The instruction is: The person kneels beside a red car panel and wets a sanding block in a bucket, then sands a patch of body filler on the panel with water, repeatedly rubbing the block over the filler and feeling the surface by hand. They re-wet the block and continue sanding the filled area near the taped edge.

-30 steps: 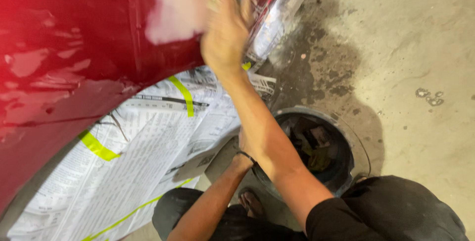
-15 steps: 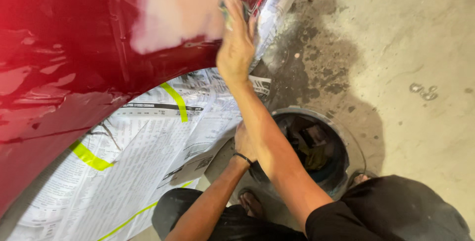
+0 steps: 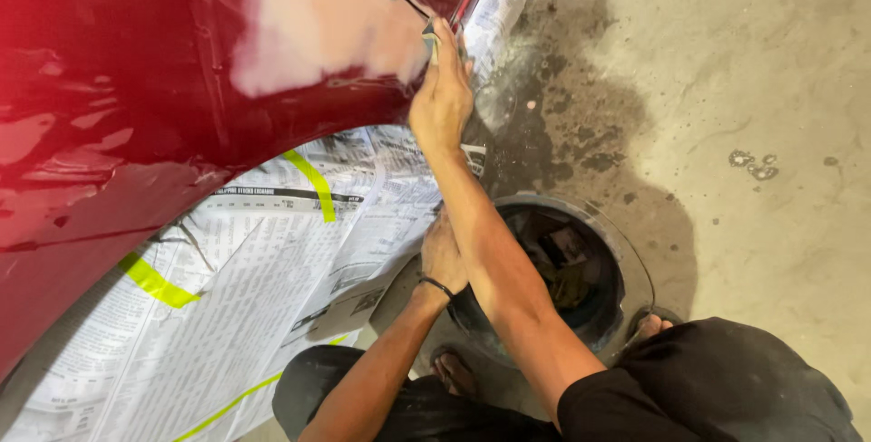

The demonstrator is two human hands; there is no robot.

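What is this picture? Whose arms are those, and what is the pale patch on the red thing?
The camera sits on a person's head and looks down, so the arms are their own. The right hand presses a small grey pad against a red car panel, beside a pale dull patch. The left hand rests lower, by the newspaper that covers the wheel opening, held with yellow-green tape. A dark bucket stands on the stained concrete floor.

Bare forearms, black wristband (image 3: 436, 286), black trousers (image 3: 726, 387), sandal (image 3: 451, 371).
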